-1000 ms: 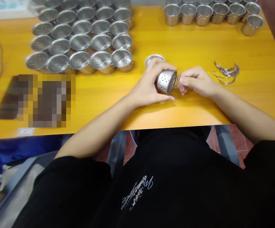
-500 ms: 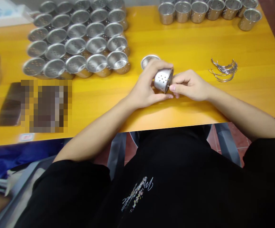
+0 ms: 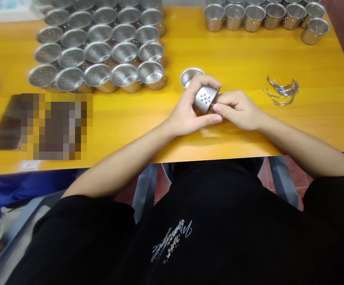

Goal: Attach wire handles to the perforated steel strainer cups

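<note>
My left hand [image 3: 186,111] curls around a small perforated metal cup [image 3: 205,99], thumb below and fingers over the top. The cup lies tilted, its dotted base towards the left and its rim towards my right hand [image 3: 240,111]. Pinched between the right thumb and index finger is a thin metal wire [image 3: 212,104], of which only a short end shows at the cup's rim. The right fingertips partly hide behind the cup. Just behind the left hand, another metal cup [image 3: 189,76] stands on the table, partly covered by the fingers.
Rows of perforated cups [image 3: 124,75] fill the table's back left; more cups [image 3: 255,18] stand at the back right. Curved wires [image 3: 284,91] lie in a pile right of my hands. A dark phone [image 3: 7,122] and a blurred-out item [image 3: 60,128] lie on the yellow table [image 3: 130,114].
The held cup has tipped, so its dotted base points more downward. Both hands keep their grip at the rim. The whole view has shifted slightly.
</note>
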### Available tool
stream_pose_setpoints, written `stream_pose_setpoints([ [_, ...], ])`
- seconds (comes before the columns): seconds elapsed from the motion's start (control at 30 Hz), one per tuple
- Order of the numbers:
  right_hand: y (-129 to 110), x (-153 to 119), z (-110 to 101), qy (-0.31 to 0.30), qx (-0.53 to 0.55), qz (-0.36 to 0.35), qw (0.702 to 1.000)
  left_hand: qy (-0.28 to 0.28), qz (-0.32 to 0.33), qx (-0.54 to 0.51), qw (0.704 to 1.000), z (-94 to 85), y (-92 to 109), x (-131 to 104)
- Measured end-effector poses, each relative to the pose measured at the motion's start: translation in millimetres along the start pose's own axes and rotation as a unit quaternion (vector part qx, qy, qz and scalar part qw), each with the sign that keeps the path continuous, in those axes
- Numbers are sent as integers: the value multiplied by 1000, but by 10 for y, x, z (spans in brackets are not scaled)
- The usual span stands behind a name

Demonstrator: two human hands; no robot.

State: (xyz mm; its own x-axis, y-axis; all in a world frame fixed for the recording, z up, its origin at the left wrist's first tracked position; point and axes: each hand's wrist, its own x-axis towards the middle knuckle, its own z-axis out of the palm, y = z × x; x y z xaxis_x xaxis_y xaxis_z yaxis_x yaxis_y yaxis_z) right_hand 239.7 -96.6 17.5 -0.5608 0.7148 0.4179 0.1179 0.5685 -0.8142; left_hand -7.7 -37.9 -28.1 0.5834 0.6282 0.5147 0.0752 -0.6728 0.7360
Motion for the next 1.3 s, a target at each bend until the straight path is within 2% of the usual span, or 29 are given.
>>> stream_pose_setpoints([
  [0.17,-38,-17,4,2,-10,2,1000,16,4,-5,1000,-5,-9,-11],
  [0.33,-36,-19,7,0,-18,-18,1000,6,10,2,1000,-41,-32,-39],
  [0.67,-1,-30,45,-28,27,-22,999,52,166,-56,983,19,-352,28],
  [0.87,-47,-69,44,-38,-49,-30,998,41,168,-61,983,15,-356,48],
  [1.3,-34,-76,31,-40,-112,-77,990,47,173,-44,983,-21,-318,70],
])
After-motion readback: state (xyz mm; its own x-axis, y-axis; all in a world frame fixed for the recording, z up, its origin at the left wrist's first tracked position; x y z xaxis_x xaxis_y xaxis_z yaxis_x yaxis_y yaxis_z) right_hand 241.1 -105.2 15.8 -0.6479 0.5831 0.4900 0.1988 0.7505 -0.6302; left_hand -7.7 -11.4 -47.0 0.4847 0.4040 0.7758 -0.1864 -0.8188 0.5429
